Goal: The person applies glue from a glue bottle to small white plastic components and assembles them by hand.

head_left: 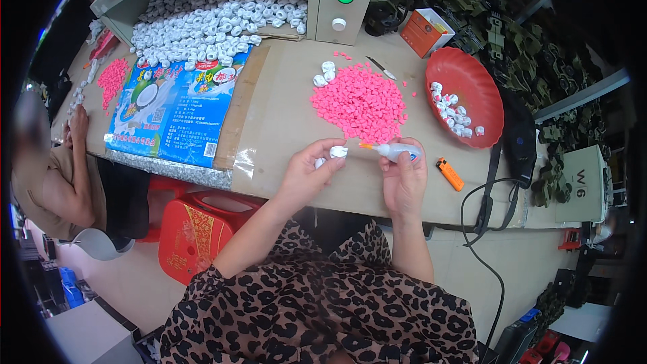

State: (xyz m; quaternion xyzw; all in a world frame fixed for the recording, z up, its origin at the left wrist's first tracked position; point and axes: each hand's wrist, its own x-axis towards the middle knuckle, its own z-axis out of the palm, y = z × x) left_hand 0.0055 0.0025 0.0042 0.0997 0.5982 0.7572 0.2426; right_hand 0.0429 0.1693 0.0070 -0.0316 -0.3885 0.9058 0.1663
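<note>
My left hand (304, 178) is closed, with a small white rounded piece (338, 152) pinched at its fingertips. A second white piece (319, 162) shows against its fingers. In my right hand (406, 189) is a translucent glue bottle (399, 152), tilted sideways. Its orange nozzle points left toward the pinched piece, with a small space between them. Just beyond both hands lies a heap of small pink pieces (360, 100). A few white pieces (325, 74) rest at the heap's far left edge.
A red scalloped bowl (497, 104) at right holds white pieces, some with pink. Nearby are an orange lighter (450, 174), a knife (383, 69), an orange box (426, 32) and a black cable (465, 219). Many white pieces (202, 34) spill from a machine (342, 10). Another person (67, 189) sits left.
</note>
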